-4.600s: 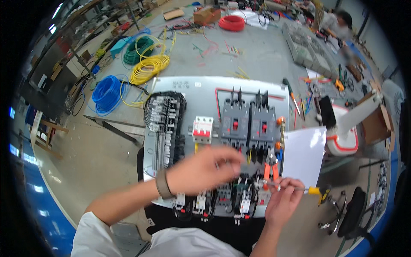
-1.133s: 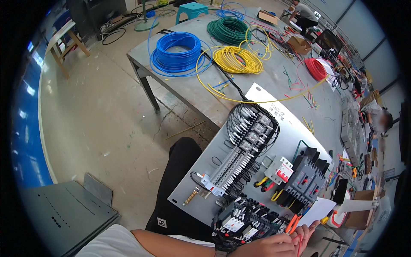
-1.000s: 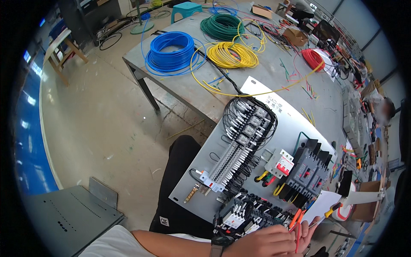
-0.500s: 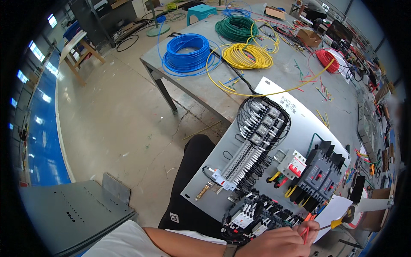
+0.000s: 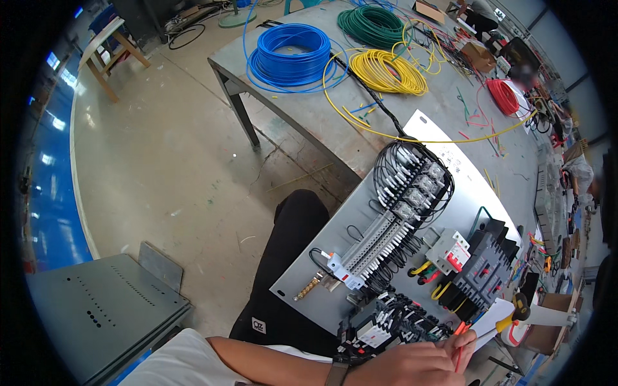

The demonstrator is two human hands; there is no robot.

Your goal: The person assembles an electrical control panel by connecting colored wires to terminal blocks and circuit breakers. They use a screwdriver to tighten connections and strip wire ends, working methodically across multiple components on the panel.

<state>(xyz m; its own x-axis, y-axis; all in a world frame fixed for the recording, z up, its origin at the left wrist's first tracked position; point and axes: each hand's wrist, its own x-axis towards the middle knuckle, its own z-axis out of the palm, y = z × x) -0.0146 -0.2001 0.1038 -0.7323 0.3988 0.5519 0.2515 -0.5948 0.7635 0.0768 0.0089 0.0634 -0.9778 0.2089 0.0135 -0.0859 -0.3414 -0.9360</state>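
My left hand, with a dark band at its wrist, is at the lower edge beside the wired panel, its fingers closed round a short red wire. Just right of it, more bent fingers show, seemingly my right hand; its palm and forearm are out of sight. A screwdriver with a yellow-and-black handle points away from these fingers, its shaft ending at them. A metal mounting panel tilts across my lap and table, bearing terminal blocks, black contactors, a white breaker and a larger grey breaker.
Coils of blue, green, yellow and red wire lie on the grey table with wire scraps. A drilled grey metal plate is at the lower left. Another person is at the back right.
My view has shifted, so the table and coils sit higher. The screwdriver handle has risen slightly and its shaft shows at another angle. The red wire is still at the fingers.
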